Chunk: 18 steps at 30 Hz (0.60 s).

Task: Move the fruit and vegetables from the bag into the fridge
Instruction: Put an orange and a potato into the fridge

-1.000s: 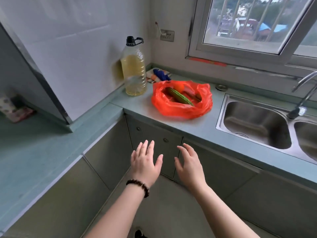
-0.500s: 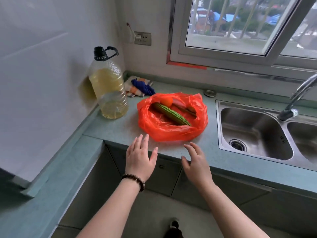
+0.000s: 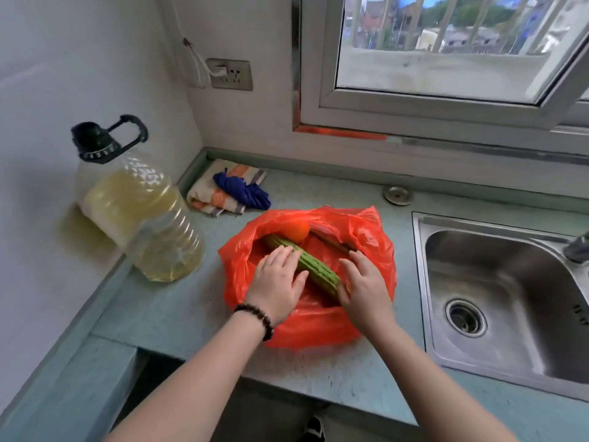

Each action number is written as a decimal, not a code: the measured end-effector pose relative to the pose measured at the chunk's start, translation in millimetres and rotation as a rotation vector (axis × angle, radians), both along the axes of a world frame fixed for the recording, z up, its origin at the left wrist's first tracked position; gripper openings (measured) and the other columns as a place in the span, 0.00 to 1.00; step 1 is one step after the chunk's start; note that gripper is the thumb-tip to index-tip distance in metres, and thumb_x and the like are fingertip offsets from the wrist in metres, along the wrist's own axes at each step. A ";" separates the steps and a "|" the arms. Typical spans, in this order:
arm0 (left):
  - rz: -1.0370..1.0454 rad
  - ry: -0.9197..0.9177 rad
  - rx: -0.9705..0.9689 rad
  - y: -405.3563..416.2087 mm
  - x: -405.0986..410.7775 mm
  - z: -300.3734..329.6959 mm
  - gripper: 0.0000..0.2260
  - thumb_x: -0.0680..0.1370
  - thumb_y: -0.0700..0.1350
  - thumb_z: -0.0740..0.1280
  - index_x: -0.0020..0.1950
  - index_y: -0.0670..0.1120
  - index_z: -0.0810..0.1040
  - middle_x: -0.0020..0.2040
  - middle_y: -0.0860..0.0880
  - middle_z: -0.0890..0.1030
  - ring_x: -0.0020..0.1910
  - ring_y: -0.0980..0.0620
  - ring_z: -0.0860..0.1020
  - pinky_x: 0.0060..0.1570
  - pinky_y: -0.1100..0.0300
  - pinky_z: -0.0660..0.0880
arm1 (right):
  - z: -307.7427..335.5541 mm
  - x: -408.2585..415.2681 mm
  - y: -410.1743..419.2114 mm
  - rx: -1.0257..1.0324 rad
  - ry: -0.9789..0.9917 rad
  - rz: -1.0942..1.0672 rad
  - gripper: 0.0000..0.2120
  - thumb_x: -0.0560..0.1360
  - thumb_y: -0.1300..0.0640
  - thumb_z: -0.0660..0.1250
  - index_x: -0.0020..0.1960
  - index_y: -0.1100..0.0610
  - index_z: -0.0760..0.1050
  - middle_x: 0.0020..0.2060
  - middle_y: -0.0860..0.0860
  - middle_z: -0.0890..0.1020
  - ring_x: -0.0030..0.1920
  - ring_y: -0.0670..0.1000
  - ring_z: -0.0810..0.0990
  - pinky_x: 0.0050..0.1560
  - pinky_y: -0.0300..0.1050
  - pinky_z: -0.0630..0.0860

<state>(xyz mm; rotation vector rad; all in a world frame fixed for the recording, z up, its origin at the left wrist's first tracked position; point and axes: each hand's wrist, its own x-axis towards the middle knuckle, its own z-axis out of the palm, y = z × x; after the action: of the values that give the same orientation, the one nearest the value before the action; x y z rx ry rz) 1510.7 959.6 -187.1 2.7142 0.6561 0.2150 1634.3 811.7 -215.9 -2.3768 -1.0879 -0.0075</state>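
An orange-red plastic bag (image 3: 376, 237) lies open on the teal counter (image 3: 178, 307). Inside it are a long green bitter gourd (image 3: 315, 269), an orange fruit (image 3: 298, 232) and a dark reddish long item (image 3: 328, 239) that is partly hidden. My left hand (image 3: 275, 282) is inside the bag, its fingers curled over the gourd's middle and the thumb against its side. My right hand (image 3: 366, 285) rests flat in the bag, with the thumb touching the gourd's near end and the fingers spread. No fridge is in view.
A large oil bottle (image 3: 143, 218) stands left of the bag by the wall. Folded cloths (image 3: 229, 189) lie in the back corner. A steel sink (image 3: 497, 282) sits right of the bag, with a round metal cap (image 3: 396, 195) behind. A window is above.
I have stepped up to the counter. Both hands have gone forward from in front of the cabinets into the bag, and the left one has come down on the gourd.
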 end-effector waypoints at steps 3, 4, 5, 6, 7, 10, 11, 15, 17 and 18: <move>-0.069 0.076 0.076 23.2 39.7 -10.8 0.21 0.82 0.51 0.52 0.75 0.47 0.61 0.75 0.48 0.62 0.75 0.51 0.55 0.74 0.54 0.50 | -12.0 43.7 15.6 -0.135 -0.047 0.035 0.23 0.66 0.59 0.68 0.60 0.61 0.76 0.63 0.61 0.76 0.65 0.63 0.72 0.65 0.59 0.69; -0.083 0.104 0.095 30.5 50.4 -14.3 0.21 0.82 0.50 0.51 0.75 0.48 0.61 0.75 0.48 0.61 0.76 0.51 0.55 0.74 0.54 0.49 | -14.5 56.0 19.1 -0.176 -0.049 0.033 0.23 0.67 0.58 0.67 0.61 0.61 0.75 0.64 0.61 0.75 0.66 0.62 0.71 0.66 0.60 0.67; -0.097 0.135 0.103 38.0 60.0 -18.2 0.21 0.82 0.50 0.51 0.75 0.48 0.60 0.76 0.48 0.61 0.76 0.50 0.54 0.74 0.54 0.48 | -17.8 67.9 21.8 -0.209 -0.046 0.030 0.23 0.68 0.57 0.66 0.63 0.60 0.74 0.65 0.60 0.74 0.68 0.61 0.69 0.68 0.60 0.64; -0.112 0.168 0.105 45.7 69.6 -22.6 0.21 0.82 0.51 0.50 0.75 0.48 0.60 0.76 0.48 0.60 0.76 0.50 0.53 0.74 0.53 0.47 | -22.0 79.9 24.4 -0.238 -0.036 0.030 0.23 0.70 0.54 0.65 0.64 0.59 0.73 0.66 0.59 0.73 0.70 0.60 0.66 0.70 0.60 0.61; -0.124 0.205 0.110 53.5 77.7 -27.9 0.22 0.82 0.52 0.50 0.75 0.49 0.59 0.77 0.48 0.58 0.76 0.50 0.52 0.74 0.52 0.46 | -26.7 91.2 26.6 -0.263 -0.028 0.036 0.24 0.72 0.50 0.63 0.66 0.58 0.72 0.68 0.58 0.72 0.72 0.59 0.64 0.71 0.59 0.59; -0.126 0.303 0.119 78.2 95.4 -41.7 0.26 0.81 0.58 0.50 0.77 0.52 0.53 0.78 0.50 0.51 0.77 0.50 0.45 0.74 0.46 0.47 | -35.9 120.5 32.6 -0.300 0.001 0.046 0.32 0.72 0.36 0.50 0.69 0.53 0.69 0.70 0.55 0.69 0.74 0.58 0.60 0.72 0.56 0.58; -0.125 0.310 0.111 86.6 100.5 -45.1 0.28 0.79 0.61 0.51 0.77 0.53 0.51 0.78 0.50 0.49 0.77 0.49 0.44 0.73 0.44 0.48 | -36.5 128.9 34.7 -0.288 0.020 0.045 0.34 0.71 0.35 0.49 0.70 0.52 0.68 0.71 0.55 0.68 0.74 0.57 0.60 0.73 0.55 0.58; -0.148 0.234 0.039 114.3 118.4 -52.4 0.38 0.73 0.68 0.58 0.77 0.52 0.50 0.78 0.48 0.52 0.77 0.47 0.47 0.73 0.44 0.54 | -34.7 152.5 43.4 -0.290 0.122 0.060 0.35 0.71 0.35 0.61 0.73 0.51 0.61 0.74 0.54 0.62 0.74 0.57 0.59 0.74 0.49 0.55; -0.132 0.178 -0.004 120.9 124.3 -53.1 0.42 0.70 0.68 0.63 0.77 0.51 0.53 0.77 0.47 0.56 0.76 0.46 0.50 0.73 0.46 0.54 | -36.2 155.8 46.1 -0.329 0.208 0.082 0.40 0.69 0.38 0.68 0.75 0.47 0.56 0.75 0.53 0.59 0.73 0.57 0.60 0.73 0.49 0.58; -0.126 0.167 -0.030 124.1 128.6 -54.0 0.43 0.69 0.67 0.66 0.77 0.50 0.53 0.76 0.47 0.56 0.75 0.45 0.51 0.73 0.47 0.54 | -38.4 157.5 48.3 -0.336 0.254 0.080 0.42 0.67 0.39 0.71 0.75 0.45 0.54 0.75 0.54 0.59 0.72 0.58 0.61 0.72 0.49 0.60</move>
<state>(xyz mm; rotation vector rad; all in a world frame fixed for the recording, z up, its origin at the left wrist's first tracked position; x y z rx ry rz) 1639.2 1083.7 -241.1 2.7522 0.5258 -0.0527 1791.8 860.0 -254.3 -2.5317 -1.1296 0.5296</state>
